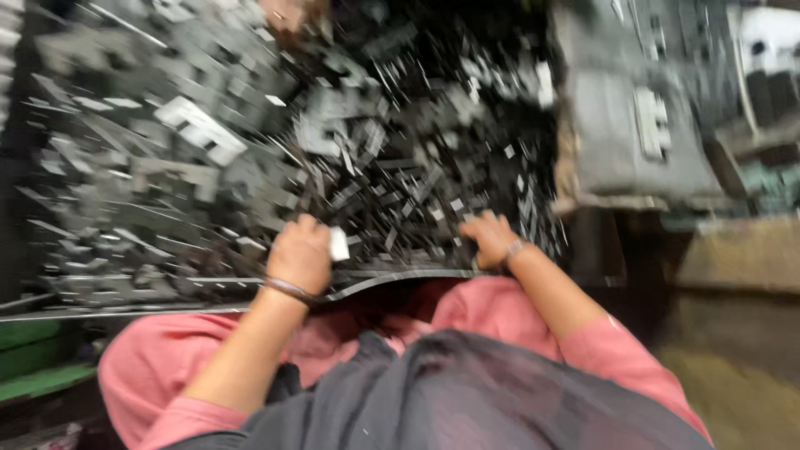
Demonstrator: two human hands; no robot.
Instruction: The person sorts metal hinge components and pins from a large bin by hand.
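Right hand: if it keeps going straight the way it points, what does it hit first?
Most likely the heap of small grey metal pieces just past the knuckles. The right hand points up-frame into that pile; motion blur hides the exact gap.

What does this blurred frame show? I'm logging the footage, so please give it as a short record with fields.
Setting: a big heap of grey metal offcuts in a bin with a curved metal rim
Left hand: closed around a small pale metal piece
Right hand: resting on the scraps by the rim; grip unclear
Wrists: a bangle on the left, a band on the right
Beside the heap: a grey sack-like bundle to the right
Image: strong motion blur
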